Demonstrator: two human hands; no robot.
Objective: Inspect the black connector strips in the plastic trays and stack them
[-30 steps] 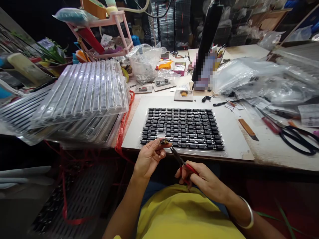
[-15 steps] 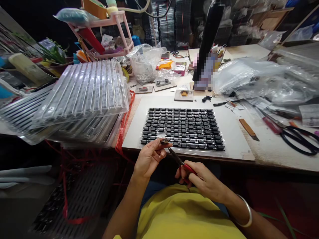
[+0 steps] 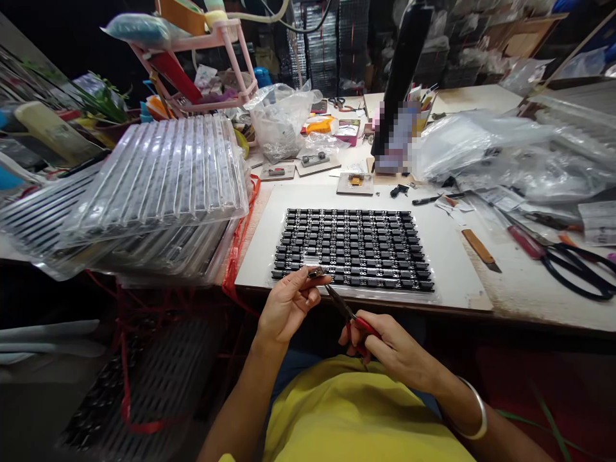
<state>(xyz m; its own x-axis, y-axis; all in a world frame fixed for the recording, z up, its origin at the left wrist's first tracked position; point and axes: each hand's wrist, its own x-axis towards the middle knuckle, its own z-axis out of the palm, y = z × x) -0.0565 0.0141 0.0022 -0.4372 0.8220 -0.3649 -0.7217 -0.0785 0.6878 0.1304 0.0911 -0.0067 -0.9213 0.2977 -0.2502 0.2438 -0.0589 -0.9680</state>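
Observation:
Between thumb and fingers, my left hand (image 3: 287, 305) pinches a small dark electronic part (image 3: 316, 273) over the near edge of the white board. My right hand (image 3: 385, 343) is wrapped round the red handles of a pair of pliers (image 3: 347, 310). The tips of the pliers point up and left, close under the small part; whether they touch it I cannot tell. Just behind both hands lies a clear plastic tray (image 3: 353, 249) filled with rows of black circuit modules. A gap shows in the rows near my left hand.
Stacked clear plastic trays (image 3: 163, 173) rise on the left beside red strapping (image 3: 235, 256). To the right lie a wooden-handled knife (image 3: 479, 249), black-handled scissors (image 3: 577, 266) and plastic bags (image 3: 510, 151). A black post (image 3: 402, 80) stands behind the white board (image 3: 457, 282).
Hardly anything differs. Both hands keep their places and grips, with only a very slight shift of the left fingers and the small part.

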